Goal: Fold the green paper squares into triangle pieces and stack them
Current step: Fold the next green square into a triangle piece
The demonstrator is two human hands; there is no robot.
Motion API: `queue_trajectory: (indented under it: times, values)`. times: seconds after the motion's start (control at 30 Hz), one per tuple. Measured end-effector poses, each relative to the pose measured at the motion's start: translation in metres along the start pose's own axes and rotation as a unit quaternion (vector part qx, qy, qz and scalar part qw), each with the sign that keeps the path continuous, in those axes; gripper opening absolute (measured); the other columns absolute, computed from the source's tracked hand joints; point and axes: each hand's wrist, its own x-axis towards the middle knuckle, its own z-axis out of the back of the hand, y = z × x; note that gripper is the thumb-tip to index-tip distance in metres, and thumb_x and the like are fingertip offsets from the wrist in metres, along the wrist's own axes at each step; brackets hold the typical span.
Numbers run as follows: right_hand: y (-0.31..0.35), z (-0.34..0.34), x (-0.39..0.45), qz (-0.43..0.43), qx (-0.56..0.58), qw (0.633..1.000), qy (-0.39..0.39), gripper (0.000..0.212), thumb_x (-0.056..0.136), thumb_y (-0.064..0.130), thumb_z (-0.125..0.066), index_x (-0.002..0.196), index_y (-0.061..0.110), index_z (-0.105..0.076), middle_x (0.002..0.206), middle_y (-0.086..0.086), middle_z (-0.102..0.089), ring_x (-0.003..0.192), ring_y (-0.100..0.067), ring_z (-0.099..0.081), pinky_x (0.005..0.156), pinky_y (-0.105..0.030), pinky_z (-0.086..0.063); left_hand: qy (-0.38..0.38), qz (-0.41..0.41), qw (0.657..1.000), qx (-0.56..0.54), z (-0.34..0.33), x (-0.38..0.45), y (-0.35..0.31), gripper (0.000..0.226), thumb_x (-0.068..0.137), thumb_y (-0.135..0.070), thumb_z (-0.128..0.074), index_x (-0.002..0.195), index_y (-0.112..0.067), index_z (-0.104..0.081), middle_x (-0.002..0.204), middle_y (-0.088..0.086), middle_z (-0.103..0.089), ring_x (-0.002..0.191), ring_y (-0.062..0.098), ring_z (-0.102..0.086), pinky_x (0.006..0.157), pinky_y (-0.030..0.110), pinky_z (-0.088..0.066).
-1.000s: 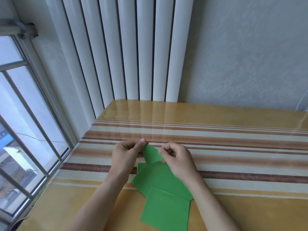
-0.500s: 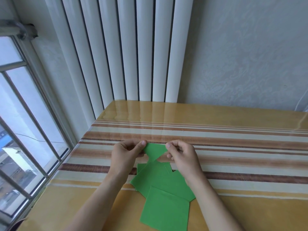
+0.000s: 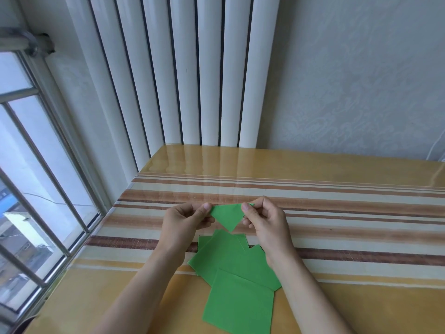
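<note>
Head view looks down on a glossy striped table set against a white ribbed radiator and a pale patterned wall, with a barred window along the left. Both hands are raised just above the tabletop near its middle, holding one small green folded triangle between them, its long edge on the far side and its point aimed toward the near edge. The left hand pinches the triangle's left corner between thumb and curled fingers; the right hand pinches the right corner the same way, with a sliver of green showing past its fingertips. Whether the triangle touches the table cannot be told. Just nearer than the hands, between the two forearms, lies a loose pile of green paper squares, overlapping at different angles and flat on the table. The nearest square rests on top of the pile's near side, reaching toward the near edge of the table.
</note>
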Motion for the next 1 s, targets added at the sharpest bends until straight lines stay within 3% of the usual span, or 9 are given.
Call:
queue_trajectory:
  times: [0.2, 0.37, 0.5, 0.57, 0.67, 0.73, 0.83, 1.0]
  values:
    - [-0.001, -0.001, -0.001, 0.005, -0.012, 1.0, 0.021, 0.017, 0.099, 0.013, -0.069, 0.085, 0.008, -0.062, 0.068, 0.002, -0.063, 0.066, -0.009, -0.062, 0.067, -0.022, -0.052, -0.021, -0.008, 1.0, 0.02, -0.001, 0.001, 0.001, 0.016, 0.089, -0.016, -0.076, 0.084, 0.0, -0.076, 0.078, 0.017, -0.077, 0.069, 0.02, -0.073, 0.066, 0.023, -0.061]
    - [0.001, 0.0, -0.001, 0.004, -0.036, 0.998, 0.051, 0.011, 0.099, 0.013, -0.069, 0.091, 0.006, -0.067, 0.07, 0.005, -0.066, 0.066, -0.007, -0.063, 0.063, -0.021, -0.051, 0.026, 0.005, 0.994, 0.11, -0.001, 0.001, 0.001, 0.01, 0.095, -0.024, -0.075, 0.095, -0.015, -0.078, 0.09, 0.011, -0.078, 0.081, 0.03, -0.077, 0.084, 0.05, -0.064]
    - [0.004, -0.003, -0.005, 0.004, -0.054, 0.993, 0.107, 0.008, 0.098, 0.012, -0.071, 0.09, 0.011, -0.071, 0.072, 0.005, -0.066, 0.068, -0.007, -0.064, 0.065, -0.018, -0.052, 0.091, -0.032, 0.985, 0.143, -0.007, -0.004, -0.001, 0.009, 0.091, -0.027, -0.079, 0.088, -0.018, -0.081, 0.089, 0.009, -0.079, 0.093, 0.04, -0.073, 0.087, 0.054, -0.059]
    - [0.003, -0.005, -0.006, 0.008, -0.082, 0.99, 0.116, 0.007, 0.096, 0.017, -0.074, 0.089, 0.016, -0.072, 0.076, 0.0, -0.065, 0.07, -0.01, -0.065, 0.066, -0.023, -0.053, 0.099, -0.041, 0.984, 0.142, -0.007, -0.005, -0.001, 0.009, 0.091, -0.023, -0.079, 0.086, -0.017, -0.082, 0.087, 0.011, -0.08, 0.092, 0.042, -0.073, 0.087, 0.056, -0.058]
    - [-0.001, -0.006, -0.006, 0.023, -0.124, 0.986, 0.11, 0.011, 0.095, 0.027, -0.074, 0.086, 0.027, -0.07, 0.074, -0.003, -0.064, 0.072, -0.025, -0.064, 0.07, -0.045, -0.054, 0.105, -0.052, 0.981, 0.155, -0.007, -0.005, -0.001, 0.011, 0.093, -0.021, -0.078, 0.083, -0.019, -0.082, 0.081, 0.005, -0.079, 0.079, 0.03, -0.074, 0.078, 0.047, -0.059]
    - [-0.005, -0.007, -0.005, 0.05, -0.152, 0.981, 0.105, 0.011, 0.094, 0.03, -0.073, 0.084, 0.029, -0.069, 0.074, -0.006, -0.065, 0.076, -0.032, -0.065, 0.07, -0.049, -0.053, 0.101, -0.065, 0.977, 0.174, -0.008, -0.006, 0.0, 0.014, 0.093, -0.021, -0.077, 0.08, -0.019, -0.08, 0.07, -0.003, -0.072, 0.065, 0.015, -0.062, 0.066, 0.035, -0.051]
    - [-0.006, -0.008, -0.004, 0.065, -0.167, 0.98, 0.091, 0.014, 0.094, 0.026, -0.074, 0.082, 0.029, -0.07, 0.074, -0.002, -0.07, 0.074, -0.024, -0.069, 0.072, -0.048, -0.056, 0.091, -0.075, 0.974, 0.193, -0.009, -0.006, 0.0, 0.017, 0.094, -0.023, -0.076, 0.078, -0.018, -0.078, 0.062, -0.004, -0.06, 0.059, 0.012, -0.045, 0.058, 0.027, -0.038]
    - [-0.009, -0.007, -0.002, 0.048, -0.181, 0.979, 0.085, 0.019, 0.103, 0.024, -0.062, 0.089, 0.025, -0.075, 0.08, 0.003, -0.076, 0.076, -0.013, -0.073, 0.081, -0.054, -0.06, 0.081, -0.082, 0.975, 0.188, -0.008, -0.005, 0.0, 0.018, 0.093, -0.019, -0.076, 0.075, -0.019, -0.078, 0.062, -0.004, -0.06, 0.059, 0.013, -0.046, 0.059, 0.027, -0.039]
